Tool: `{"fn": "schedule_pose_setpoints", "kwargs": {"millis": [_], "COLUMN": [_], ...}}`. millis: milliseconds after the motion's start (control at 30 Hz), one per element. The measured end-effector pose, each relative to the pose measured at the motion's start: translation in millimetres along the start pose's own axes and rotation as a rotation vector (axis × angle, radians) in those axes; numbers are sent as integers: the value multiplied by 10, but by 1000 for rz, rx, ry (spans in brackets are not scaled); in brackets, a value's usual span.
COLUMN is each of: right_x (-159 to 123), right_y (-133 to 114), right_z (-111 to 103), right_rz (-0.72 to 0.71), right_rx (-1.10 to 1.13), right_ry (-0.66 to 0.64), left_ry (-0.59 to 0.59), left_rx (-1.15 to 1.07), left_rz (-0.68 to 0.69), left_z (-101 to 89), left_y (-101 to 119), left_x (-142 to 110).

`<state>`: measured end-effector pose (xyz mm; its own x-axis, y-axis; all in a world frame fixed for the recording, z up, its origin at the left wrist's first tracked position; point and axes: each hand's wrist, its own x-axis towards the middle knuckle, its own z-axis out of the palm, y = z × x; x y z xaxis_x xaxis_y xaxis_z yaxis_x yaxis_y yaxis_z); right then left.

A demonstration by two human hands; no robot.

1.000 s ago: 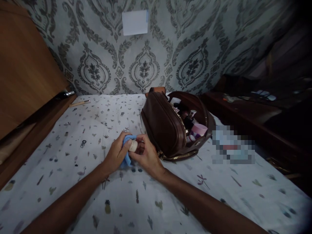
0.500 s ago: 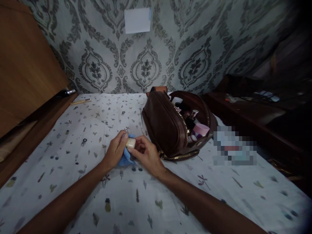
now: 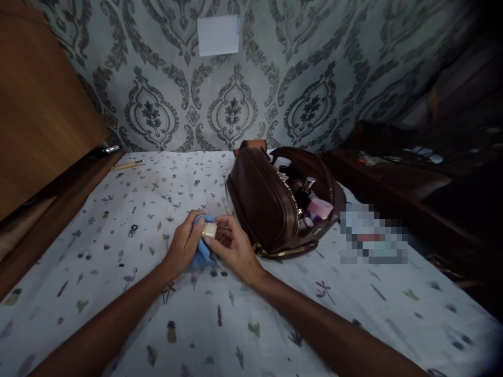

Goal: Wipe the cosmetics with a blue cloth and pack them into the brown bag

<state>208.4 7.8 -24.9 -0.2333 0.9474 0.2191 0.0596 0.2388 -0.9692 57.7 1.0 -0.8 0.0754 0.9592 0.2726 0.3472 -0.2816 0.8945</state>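
Over the patterned sheet, my left hand (image 3: 186,242) is closed around a blue cloth (image 3: 203,253), which bunches below its fingers. A small cream-coloured, box-shaped container (image 3: 209,229) sits between my two hands, against the cloth. My right hand (image 3: 234,248) pinches the container from its right side with thumb and fingers. What exactly the small container is I cannot make out. Just right of my hands stands a dark brown leather bag (image 3: 264,193), unzipped, with several cosmetic items inside, among them a pink round piece (image 3: 320,208).
A wooden-handled tool or brush (image 3: 128,165) lies at the far left of the sheet (image 3: 220,335). A wooden cabinet (image 3: 47,94) rises on the left, and dark furniture (image 3: 393,193) stands on the right. A blurred-out object (image 3: 373,235) lies right of the bag.
The view has shifted slightly. Both hands keep hold of the cream container and the cloth, and more of the cloth's blue shows above and below the container.
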Motion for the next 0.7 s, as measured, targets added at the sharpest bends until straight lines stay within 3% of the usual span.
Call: {"fn": "schedule_pose_setpoints", "kwargs": {"millis": [367,600,700], "right_x": [-6,16,11], "right_y": [-37,-62,-66], "right_z": [-19,1,23], "right_rz": [113,281,307], "right_rx": [133,398,490], "right_ry": [-129,-255,-333], "left_ry": [20,16,45], "left_rx": [188,420,408], "left_rz": [113,520,521], "left_z": [-11,-56,-87], "left_y": [17,-59,-81], "left_x": [-50,-87,-82]}}
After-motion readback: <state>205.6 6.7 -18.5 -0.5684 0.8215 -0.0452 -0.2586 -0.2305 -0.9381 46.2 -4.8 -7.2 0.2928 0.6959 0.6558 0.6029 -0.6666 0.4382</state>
